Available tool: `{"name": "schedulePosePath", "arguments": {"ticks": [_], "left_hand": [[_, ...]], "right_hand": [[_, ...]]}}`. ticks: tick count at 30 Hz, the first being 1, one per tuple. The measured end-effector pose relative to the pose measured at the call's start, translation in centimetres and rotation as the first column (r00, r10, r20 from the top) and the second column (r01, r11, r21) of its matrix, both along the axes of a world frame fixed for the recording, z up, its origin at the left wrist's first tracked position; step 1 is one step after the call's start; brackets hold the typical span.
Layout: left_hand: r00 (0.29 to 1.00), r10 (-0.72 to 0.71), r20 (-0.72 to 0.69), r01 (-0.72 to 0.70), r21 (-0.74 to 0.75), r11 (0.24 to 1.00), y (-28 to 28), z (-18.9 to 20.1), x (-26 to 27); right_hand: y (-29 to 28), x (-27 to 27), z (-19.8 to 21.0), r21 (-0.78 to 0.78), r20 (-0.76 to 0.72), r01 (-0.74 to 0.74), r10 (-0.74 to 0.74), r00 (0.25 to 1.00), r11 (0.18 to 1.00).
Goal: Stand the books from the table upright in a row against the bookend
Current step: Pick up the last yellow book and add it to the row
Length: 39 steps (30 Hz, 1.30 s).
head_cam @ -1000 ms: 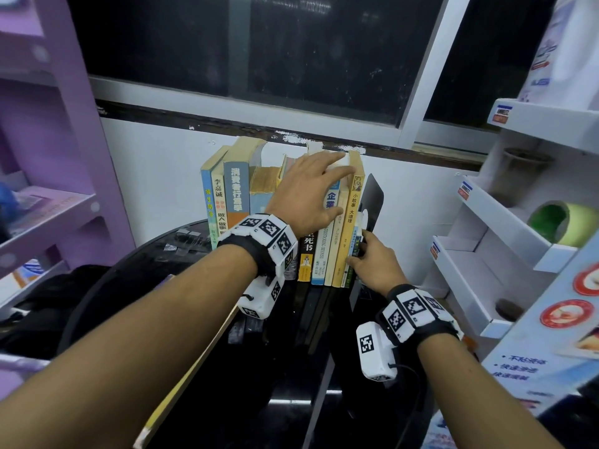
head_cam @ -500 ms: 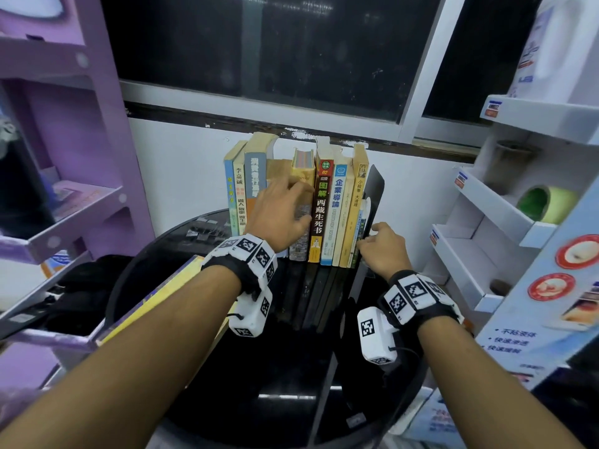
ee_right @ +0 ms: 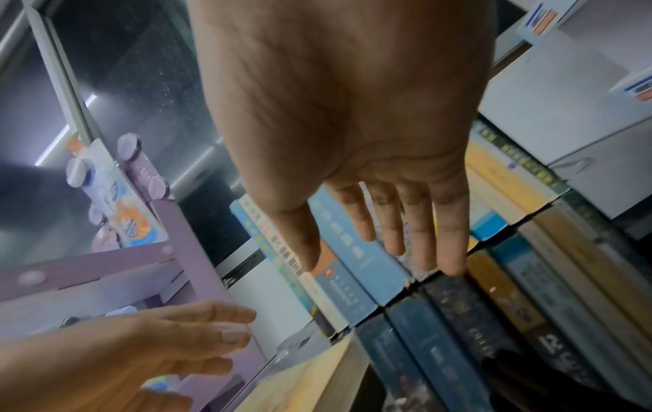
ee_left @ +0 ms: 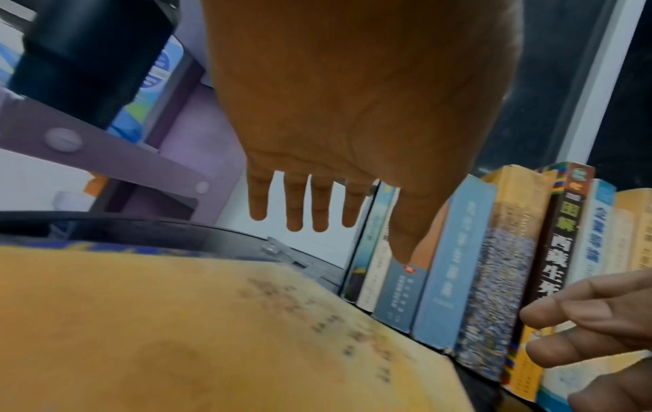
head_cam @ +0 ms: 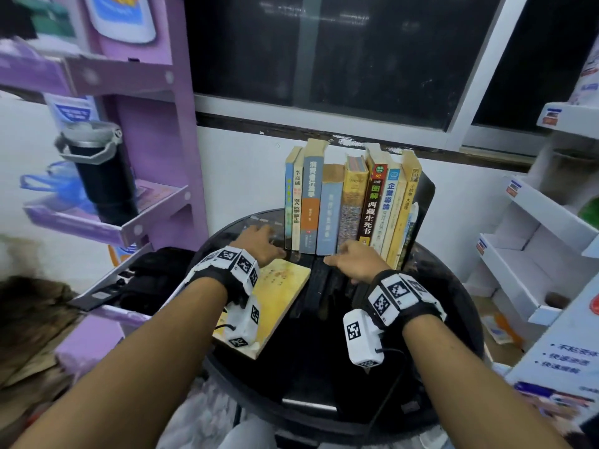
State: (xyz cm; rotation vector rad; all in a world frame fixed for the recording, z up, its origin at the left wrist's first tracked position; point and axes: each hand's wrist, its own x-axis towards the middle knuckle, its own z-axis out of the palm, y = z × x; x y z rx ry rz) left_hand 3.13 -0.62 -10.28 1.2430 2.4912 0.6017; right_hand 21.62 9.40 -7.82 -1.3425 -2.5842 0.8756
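Observation:
Several books (head_cam: 350, 202) stand upright in a row on the black round table (head_cam: 324, 367), the rightmost leaning against the black bookend (head_cam: 425, 202). One yellow book (head_cam: 278, 296) lies flat in front of the row's left end. My left hand (head_cam: 264, 243) hovers open over its far edge, fingers straight, holding nothing; the left wrist view shows the yellow book (ee_left: 211, 334) under the palm. My right hand (head_cam: 350, 259) is open too, low in front of the middle spines. In the right wrist view its fingertips (ee_right: 451, 267) reach the foot of the books (ee_right: 356, 251).
A purple shelf rack (head_cam: 155, 202) with a black flask (head_cam: 103, 183) stands close on the left, a black bag (head_cam: 152, 280) below it. White cardboard display shelves (head_cam: 534, 254) crowd the right. Wall and dark window lie right behind the row.
My left hand has dropped from the books' spines to over the flat yellow book. My right hand has left the bookend side and moved left, in front of the row.

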Motion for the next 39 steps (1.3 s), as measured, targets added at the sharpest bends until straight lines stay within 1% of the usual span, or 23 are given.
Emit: {"name": "schedulePosePath", "arguments": {"ticks": [3,6,8,12,15,18,20,23,26,28,30,33,35,37,39], "left_hand": [[0.998,0.056,0.035,-0.054,-0.073,0.996,-1.8,-0.7,-1.3],[0.995,0.081,0.060,-0.071,-0.149,0.986,-3.0,-1.4,-2.3],[0.993,0.083,0.081,-0.068,-0.177,0.982,-3.6,-1.7,-2.6],[0.998,0.056,0.021,-0.051,-0.205,0.977,-3.8,-1.5,-2.3],[0.998,0.052,0.019,-0.046,-0.233,0.971,-3.7,-1.2,-2.1],[0.995,0.078,0.054,-0.063,-0.234,0.970,-3.6,-1.1,-2.1],[0.993,0.090,0.082,-0.068,-0.238,0.969,-3.6,-1.1,-2.2],[0.990,0.076,0.123,-0.046,-0.233,0.971,-3.6,-0.7,-2.2],[0.981,0.070,0.182,-0.038,-0.176,0.984,-3.5,-0.1,-2.2],[0.969,0.069,0.239,-0.045,-0.105,0.993,-3.6,0.4,-2.2],[0.952,0.044,0.304,-0.039,-0.021,0.999,-3.6,1.0,-2.2],[0.924,-0.010,0.383,-0.032,0.103,0.994,-3.4,1.7,-2.0],[0.906,-0.039,0.421,-0.043,0.184,0.982,-3.1,2.4,-1.5],[0.876,-0.084,0.476,-0.055,0.272,0.961,-2.8,3.2,-0.8],[0.836,-0.138,0.532,-0.082,0.369,0.926,-2.5,4.1,0.1]], "right_hand": [[-1.4,-2.1,-0.5,-0.042,0.074,-0.084,0.087,0.993,0.996],[-2.3,-3.8,-1.1,-0.063,0.139,-0.138,0.146,0.980,0.988],[-2.7,-4.7,-1.6,-0.057,0.168,-0.141,0.149,0.975,0.988],[-2.7,-5.9,-2.5,-0.012,0.215,-0.142,0.141,0.966,0.990],[-2.6,-6.3,-3.2,0.031,0.228,-0.135,0.125,0.966,0.990],[-2.5,-6.2,-3.5,0.055,0.254,-0.133,0.115,0.960,0.990],[-2.2,-6.1,-3.5,0.046,0.267,-0.132,0.115,0.957,0.990],[-2.0,-5.9,-3.4,0.015,0.249,-0.132,0.124,0.960,0.991],[-1.8,-5.6,-3.0,-0.014,0.212,-0.140,0.140,0.967,0.990],[-1.5,-5.3,-2.5,-0.021,0.170,-0.136,0.137,0.976,0.991],[-1.3,-4.8,-2.0,-0.035,0.107,-0.119,0.123,0.987,0.992],[-0.8,-3.9,-0.9,-0.102,-0.019,-0.066,0.065,0.998,0.993],[-0.2,-3.4,-0.1,-0.058,-0.068,-0.060,0.056,0.996,0.997],[0.4,-2.7,0.6,0.051,-0.090,-0.038,0.043,0.995,0.998],[1.0,-1.9,1.3,0.152,-0.142,0.023,-0.002,0.990,0.988]]}}
